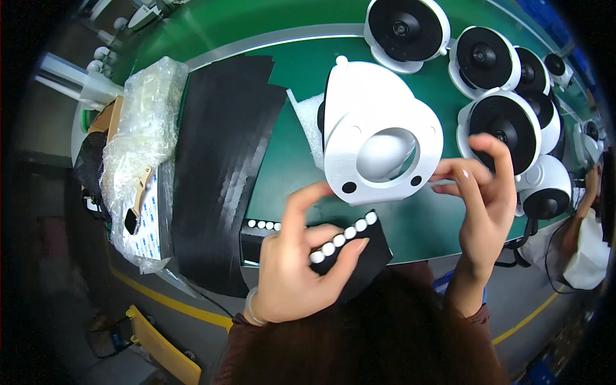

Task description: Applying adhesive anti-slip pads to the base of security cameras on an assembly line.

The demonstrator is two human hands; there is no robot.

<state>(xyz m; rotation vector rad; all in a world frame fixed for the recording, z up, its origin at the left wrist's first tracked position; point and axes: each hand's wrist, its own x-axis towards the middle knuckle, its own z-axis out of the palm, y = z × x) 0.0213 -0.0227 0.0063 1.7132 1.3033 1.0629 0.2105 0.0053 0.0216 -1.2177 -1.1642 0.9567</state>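
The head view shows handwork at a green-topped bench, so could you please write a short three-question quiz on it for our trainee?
1. Multiple choice: what does the left hand hold?
A) a screwdriver
B) a small black sheet bearing a row of white discs
C) a white cable

2. True or false: the two black dots on the white housing sit on the side of its large round opening nearer the person.

3. Fill in the blank: the clear plastic packaging lies to the ____ of the large black sheet.

Key: 1. B; 2. True; 3. left
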